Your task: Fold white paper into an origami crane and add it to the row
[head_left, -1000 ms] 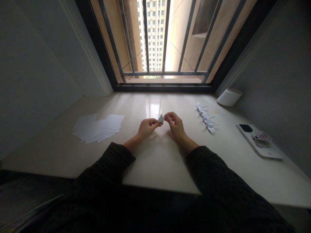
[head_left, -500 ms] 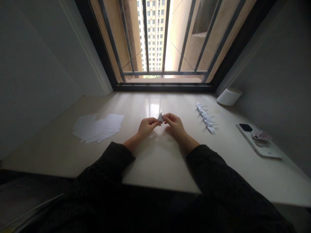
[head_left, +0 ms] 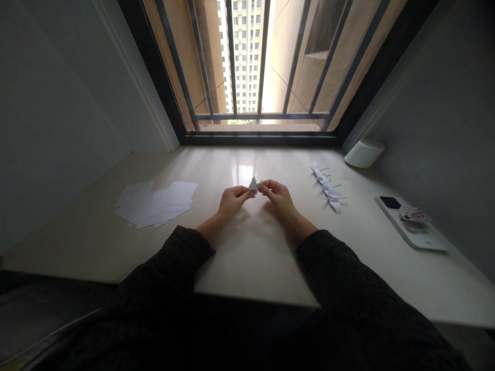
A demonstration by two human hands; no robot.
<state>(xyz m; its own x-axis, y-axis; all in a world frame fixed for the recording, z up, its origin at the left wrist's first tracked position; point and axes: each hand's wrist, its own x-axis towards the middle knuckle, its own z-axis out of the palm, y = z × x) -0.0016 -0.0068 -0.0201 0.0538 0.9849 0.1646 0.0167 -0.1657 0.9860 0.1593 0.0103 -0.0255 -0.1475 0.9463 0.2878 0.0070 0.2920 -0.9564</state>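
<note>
Between my two hands, a little above the sill, is a small folded paper crane [head_left: 253, 185] with a pointed top. My left hand [head_left: 233, 200] pinches its left side between thumb and fingers. My right hand [head_left: 277, 195] closes thumb and fingertips on its right edge, where a thin tip sticks up. The fingertips cover part of the paper. To the right, several finished paper cranes [head_left: 327, 186] stand in a slanting row. Over on the left lies a spread stack of white paper sheets [head_left: 158, 203].
Everything rests on a pale, glossy window sill [head_left: 247, 263]. At the right are a white phone [head_left: 415, 234] with a round grip on its back and a white cylinder [head_left: 364, 153] near the wall. A dark-framed window [head_left: 261, 138] with bars is behind.
The folded paper has turned slightly and shifted a little to the left in my fingers. Both hands keep nearly the same place and grip.
</note>
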